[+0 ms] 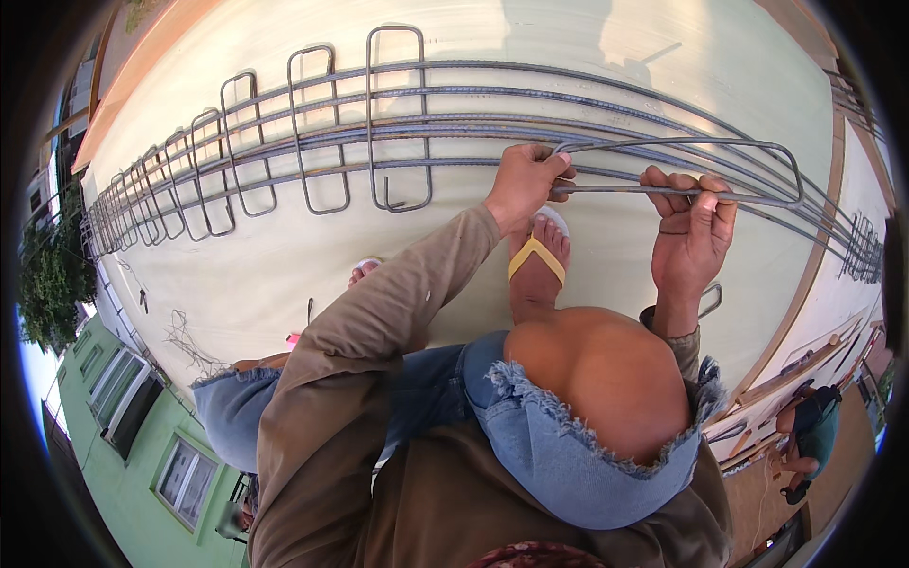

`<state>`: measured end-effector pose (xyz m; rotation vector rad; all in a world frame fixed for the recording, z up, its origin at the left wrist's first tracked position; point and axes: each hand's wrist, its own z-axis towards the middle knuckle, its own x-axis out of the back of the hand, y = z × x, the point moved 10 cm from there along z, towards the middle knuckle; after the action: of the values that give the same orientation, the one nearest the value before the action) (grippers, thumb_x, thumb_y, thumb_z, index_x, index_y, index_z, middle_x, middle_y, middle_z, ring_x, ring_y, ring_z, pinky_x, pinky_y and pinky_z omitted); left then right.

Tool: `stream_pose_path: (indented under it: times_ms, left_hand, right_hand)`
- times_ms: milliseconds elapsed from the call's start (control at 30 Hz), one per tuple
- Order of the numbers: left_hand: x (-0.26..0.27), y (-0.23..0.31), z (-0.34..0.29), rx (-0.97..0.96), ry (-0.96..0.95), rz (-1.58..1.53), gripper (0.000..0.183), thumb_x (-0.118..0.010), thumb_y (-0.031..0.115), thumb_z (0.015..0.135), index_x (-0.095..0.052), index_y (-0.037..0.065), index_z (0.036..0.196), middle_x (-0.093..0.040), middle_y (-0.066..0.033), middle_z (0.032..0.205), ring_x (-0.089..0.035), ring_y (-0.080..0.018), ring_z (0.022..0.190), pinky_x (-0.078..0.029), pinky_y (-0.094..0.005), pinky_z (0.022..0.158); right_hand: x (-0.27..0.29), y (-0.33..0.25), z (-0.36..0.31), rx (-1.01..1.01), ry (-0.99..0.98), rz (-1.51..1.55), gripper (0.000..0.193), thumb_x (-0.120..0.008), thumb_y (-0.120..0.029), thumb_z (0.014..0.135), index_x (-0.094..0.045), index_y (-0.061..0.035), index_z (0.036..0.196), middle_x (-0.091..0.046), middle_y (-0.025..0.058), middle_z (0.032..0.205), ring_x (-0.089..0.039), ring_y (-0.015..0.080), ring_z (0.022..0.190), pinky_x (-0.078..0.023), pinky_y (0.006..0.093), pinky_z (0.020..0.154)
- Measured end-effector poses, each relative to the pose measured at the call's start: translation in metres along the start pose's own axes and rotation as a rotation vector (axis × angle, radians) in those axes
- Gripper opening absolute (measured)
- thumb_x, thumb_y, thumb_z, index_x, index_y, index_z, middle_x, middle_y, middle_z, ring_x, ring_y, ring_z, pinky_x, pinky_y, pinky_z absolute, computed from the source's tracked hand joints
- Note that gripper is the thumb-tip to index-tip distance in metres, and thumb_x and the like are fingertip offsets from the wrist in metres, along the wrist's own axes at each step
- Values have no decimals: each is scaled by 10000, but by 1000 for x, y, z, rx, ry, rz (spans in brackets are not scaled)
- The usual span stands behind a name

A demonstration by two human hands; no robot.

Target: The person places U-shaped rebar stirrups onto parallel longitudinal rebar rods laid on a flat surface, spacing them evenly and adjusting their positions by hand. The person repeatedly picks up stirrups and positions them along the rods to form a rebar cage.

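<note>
Between my two hands I hold a long, bent steel stirrup [682, 142] over a row of ribbed rebars [568, 98]. My left hand [528, 185] is closed round its left end, thumb on top. Near the rounded right end, my right hand [693, 222] pinches the lower wire between thumb and fingers. The rebars run in a curved bundle from left to right beneath it. To the left, several stirrups, the nearest being a tall rectangular loop [398, 123], stand spaced along the bars.
A pale flat surface [568, 43] lies under the rebars. Loose thin wire [189, 341] lies at the left. My foot in a yellow-strapped sandal [537, 265] is just below my left hand. At the far right, another person [810, 435] bends down beside more rebar stirrups [860, 248].
</note>
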<state>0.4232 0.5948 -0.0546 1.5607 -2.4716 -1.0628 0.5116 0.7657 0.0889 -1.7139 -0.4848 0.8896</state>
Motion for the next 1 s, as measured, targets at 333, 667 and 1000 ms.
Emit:
stream_pose_path:
  times_ms: [333, 667, 1000]
  left_hand:
    - [80, 73, 6, -515, 348, 721, 245, -658, 168, 953, -707, -45, 1065, -688, -203, 969, -685, -293, 833, -537, -409, 705]
    - [73, 65, -2, -591, 278, 1073, 216, -659, 99, 903, -684, 11, 1099, -659, -225, 982, -667, -421, 938, -538, -501, 833]
    - [42, 28, -3, -574, 135, 1334, 133, -654, 68, 870, -636, -5, 980, -654, -232, 963, -675, -439, 882, -556, -507, 756]
  right_hand:
    - [105, 31, -45, -406, 294, -49, 870, -421, -657, 1006, -308, 35, 1522, -680, 117, 942, -687, 338, 1059, -590, 488, 897]
    - [124, 100, -95, -697, 403, -375, 429, -532, -429, 1047, -574, -7, 984, -587, 76, 753, -686, 241, 710, -611, 404, 641]
    - [137, 108, -154, -750, 389, -556, 467, -623, -399, 1006, -637, 67, 1025, -582, 77, 711, -638, 175, 626, -569, 307, 575]
